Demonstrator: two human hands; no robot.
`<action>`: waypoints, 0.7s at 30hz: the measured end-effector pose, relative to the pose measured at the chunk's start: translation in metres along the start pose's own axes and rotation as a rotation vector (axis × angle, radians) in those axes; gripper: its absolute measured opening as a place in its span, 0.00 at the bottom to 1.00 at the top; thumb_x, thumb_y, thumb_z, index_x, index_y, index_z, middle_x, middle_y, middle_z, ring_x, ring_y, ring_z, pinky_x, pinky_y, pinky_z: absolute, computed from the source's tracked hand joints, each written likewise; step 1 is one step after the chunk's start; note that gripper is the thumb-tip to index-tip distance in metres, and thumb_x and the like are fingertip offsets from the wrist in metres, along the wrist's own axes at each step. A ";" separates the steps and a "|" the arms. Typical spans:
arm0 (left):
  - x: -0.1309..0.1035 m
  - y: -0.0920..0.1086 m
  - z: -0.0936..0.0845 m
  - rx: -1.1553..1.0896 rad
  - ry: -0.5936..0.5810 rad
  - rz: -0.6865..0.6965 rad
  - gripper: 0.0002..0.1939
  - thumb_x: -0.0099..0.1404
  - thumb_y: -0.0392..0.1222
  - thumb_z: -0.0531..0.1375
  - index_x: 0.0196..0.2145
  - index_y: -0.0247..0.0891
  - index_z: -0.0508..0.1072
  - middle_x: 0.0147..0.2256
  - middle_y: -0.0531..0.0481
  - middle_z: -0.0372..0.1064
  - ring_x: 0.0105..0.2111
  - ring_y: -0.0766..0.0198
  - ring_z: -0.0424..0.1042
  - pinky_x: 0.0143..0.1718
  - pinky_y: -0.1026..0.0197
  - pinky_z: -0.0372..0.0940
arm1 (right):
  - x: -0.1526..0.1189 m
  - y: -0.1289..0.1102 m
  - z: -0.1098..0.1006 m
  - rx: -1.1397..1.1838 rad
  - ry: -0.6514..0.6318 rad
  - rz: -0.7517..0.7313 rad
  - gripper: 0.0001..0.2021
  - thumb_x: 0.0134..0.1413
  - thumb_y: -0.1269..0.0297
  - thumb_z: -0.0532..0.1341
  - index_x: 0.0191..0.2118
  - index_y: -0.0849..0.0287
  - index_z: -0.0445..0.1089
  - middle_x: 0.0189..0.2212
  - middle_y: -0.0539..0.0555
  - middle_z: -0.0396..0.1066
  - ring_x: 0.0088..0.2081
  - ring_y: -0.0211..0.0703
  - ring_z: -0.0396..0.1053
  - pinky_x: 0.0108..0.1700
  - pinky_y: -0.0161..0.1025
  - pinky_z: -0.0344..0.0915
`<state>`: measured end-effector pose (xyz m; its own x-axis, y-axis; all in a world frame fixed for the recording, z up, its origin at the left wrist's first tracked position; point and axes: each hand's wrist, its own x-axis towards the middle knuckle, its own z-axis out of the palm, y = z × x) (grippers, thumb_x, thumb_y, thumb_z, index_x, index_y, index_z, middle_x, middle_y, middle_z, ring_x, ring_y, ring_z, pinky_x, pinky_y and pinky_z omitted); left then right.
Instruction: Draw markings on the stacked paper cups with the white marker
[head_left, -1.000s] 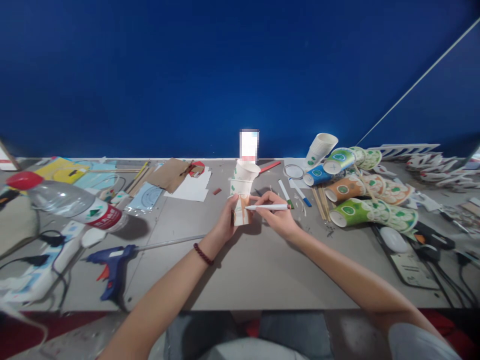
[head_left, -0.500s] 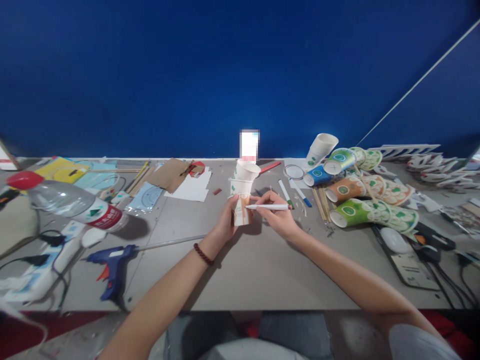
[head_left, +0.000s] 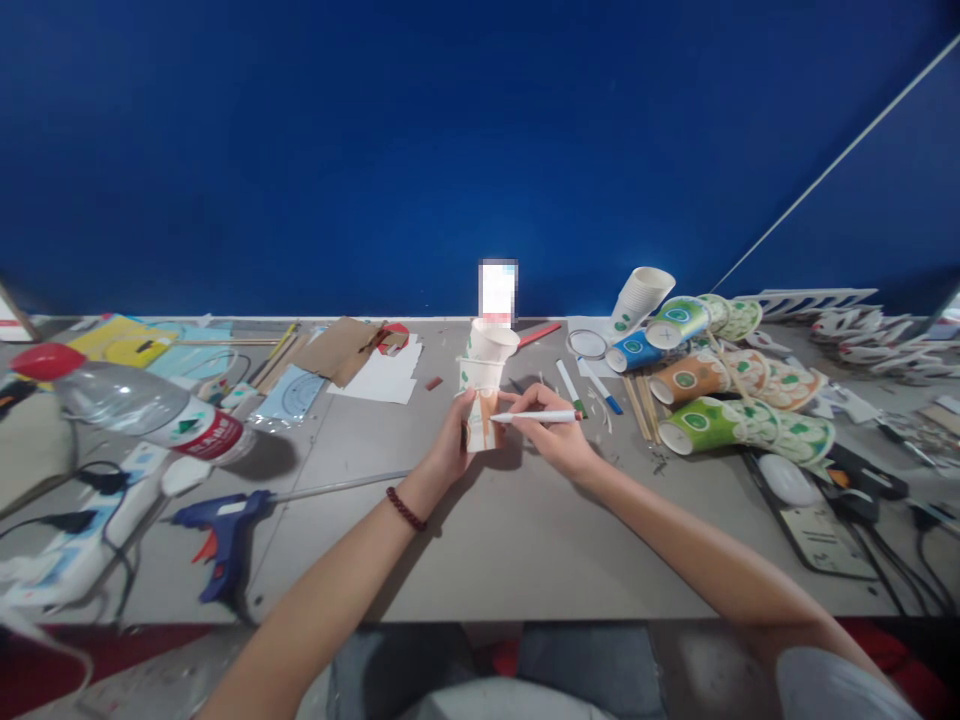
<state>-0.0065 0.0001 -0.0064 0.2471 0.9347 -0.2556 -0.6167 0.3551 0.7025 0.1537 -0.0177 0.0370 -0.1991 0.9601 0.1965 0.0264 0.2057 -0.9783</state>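
My left hand is wrapped round the lower part of some joined paper cups, white with green leaf marks and orange-brown colour on the lowest one. The uppermost cup faces away with its wide rim up. Pinched in my right hand is a white marker with a red end, its tip at the coloured side of the lowest cup. Whether the tip touches the cup, I cannot tell. A green-capped marker and a blue-capped marker lie past my right hand.
On the left are a water bottle, a blue glue gun, a power strip and cardboard. On the right lie joined coloured cups, a tilted cup stack, wooden sticks and a dark flat device.
The marker's tip has shifted slightly down along the lowest cup, and the pen lies a little flatter. My left hand keeps its hold on the cups.
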 end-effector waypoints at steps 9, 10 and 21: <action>0.000 0.000 0.001 -0.009 0.009 0.018 0.25 0.56 0.59 0.66 0.39 0.32 0.76 0.30 0.46 0.77 0.27 0.60 0.75 0.32 0.59 0.68 | 0.000 0.001 -0.001 0.016 0.010 -0.004 0.04 0.50 0.66 0.64 0.29 0.53 0.67 0.28 0.51 0.75 0.54 0.57 0.74 0.53 0.52 0.70; 0.000 0.000 0.001 -0.007 0.009 0.017 0.25 0.56 0.59 0.66 0.39 0.32 0.76 0.30 0.46 0.77 0.27 0.60 0.75 0.31 0.59 0.68 | 0.000 0.002 -0.001 0.020 0.009 -0.004 0.04 0.50 0.66 0.64 0.29 0.53 0.66 0.28 0.50 0.75 0.54 0.57 0.74 0.53 0.52 0.69; -0.002 0.001 0.005 -0.021 0.011 0.007 0.26 0.53 0.59 0.67 0.39 0.32 0.77 0.29 0.46 0.77 0.26 0.60 0.75 0.30 0.60 0.68 | -0.001 0.003 0.000 0.039 0.011 -0.008 0.05 0.50 0.67 0.64 0.28 0.54 0.66 0.28 0.50 0.74 0.55 0.57 0.74 0.52 0.50 0.70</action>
<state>-0.0045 -0.0014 -0.0019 0.2342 0.9374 -0.2579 -0.6343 0.3483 0.6901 0.1538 -0.0178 0.0344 -0.1881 0.9606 0.2045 -0.0135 0.2056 -0.9785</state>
